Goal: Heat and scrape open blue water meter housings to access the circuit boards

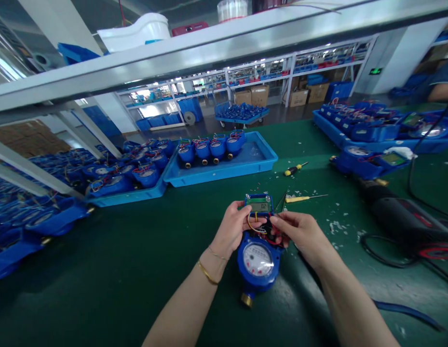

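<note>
A blue water meter with a round dial and a brass fitting lies on the green table, its dial facing up. Above its dial, my left hand holds a small display module by its left side, thumb on the front. Red, white and yellow wires run between module and meter. My right hand is closed at the red wires right of the module, thumb and forefinger pinched together; the exact spot they grip is too small to make out.
Two screwdrivers lie behind my right hand. A blue tray holds several meters; more fill trays at left and right. A black power tool with a cable lies at right. A metal shelf spans above. A person's arm shows far right.
</note>
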`<action>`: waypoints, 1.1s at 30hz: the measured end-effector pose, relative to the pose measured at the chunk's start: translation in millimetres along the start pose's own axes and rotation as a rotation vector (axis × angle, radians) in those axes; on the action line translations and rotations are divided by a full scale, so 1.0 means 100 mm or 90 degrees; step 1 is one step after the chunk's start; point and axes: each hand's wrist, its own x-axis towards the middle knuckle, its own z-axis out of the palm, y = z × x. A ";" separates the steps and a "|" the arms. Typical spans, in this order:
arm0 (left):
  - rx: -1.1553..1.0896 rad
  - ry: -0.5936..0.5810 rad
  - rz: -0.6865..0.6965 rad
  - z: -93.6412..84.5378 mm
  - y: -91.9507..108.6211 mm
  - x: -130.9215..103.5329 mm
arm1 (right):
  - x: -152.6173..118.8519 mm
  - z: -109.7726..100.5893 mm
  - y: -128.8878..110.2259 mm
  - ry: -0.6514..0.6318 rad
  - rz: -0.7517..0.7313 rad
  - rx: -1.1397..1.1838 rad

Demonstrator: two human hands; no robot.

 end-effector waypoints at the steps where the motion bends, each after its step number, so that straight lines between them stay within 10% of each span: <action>1: -0.004 0.001 -0.003 0.00 0.00 0.00 | -0.01 0.00 0.01 0.001 0.000 -0.001; 24: 0.081 -0.066 0.198 -0.09 -0.04 0.04 | -0.04 0.01 -0.02 0.011 -0.020 0.103; 33: 0.103 -0.013 0.153 -0.09 0.01 0.03 | -0.13 0.14 0.00 0.277 -0.161 -0.113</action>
